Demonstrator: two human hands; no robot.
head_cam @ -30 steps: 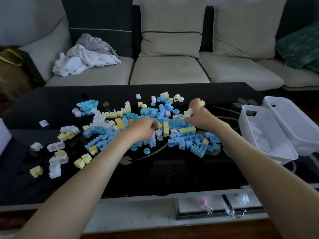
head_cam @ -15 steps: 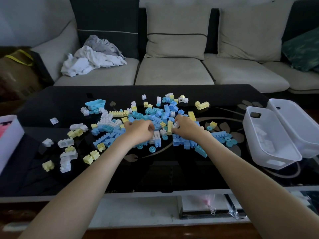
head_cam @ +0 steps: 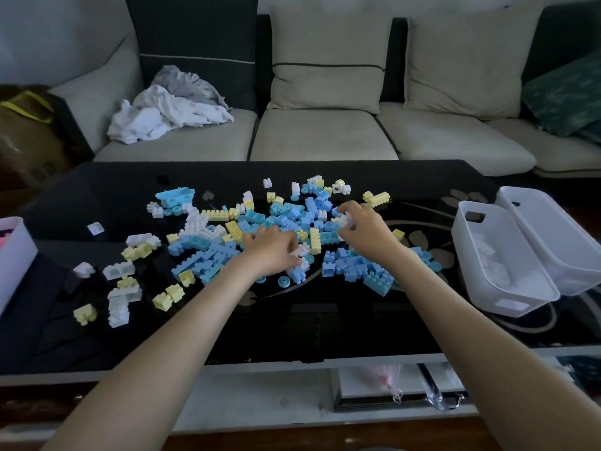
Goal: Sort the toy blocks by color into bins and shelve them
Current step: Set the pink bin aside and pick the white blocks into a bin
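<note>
Closely, the right hand [head_cam: 370, 234] curls its fingers round a white block [head_cam: 346, 220]; the left hand [head_cam: 271, 252] pinches a white piece [head_cam: 300, 251] over the block pile [head_cam: 208, 255] on the table [head_cam: 113, 183]. Rightward, the nearer bin [head_cam: 461, 242] holds white blocks [head_cam: 496, 271]; the farther bin [head_cam: 553, 229] hides its contents.

A home living room
A sofa [head_cam: 325, 138] is facing a black table [head_cam: 97, 190]; cushions [head_cam: 328, 60] are leaning against its back; clothes [head_cam: 169, 115] are lying crumpled there.
</note>
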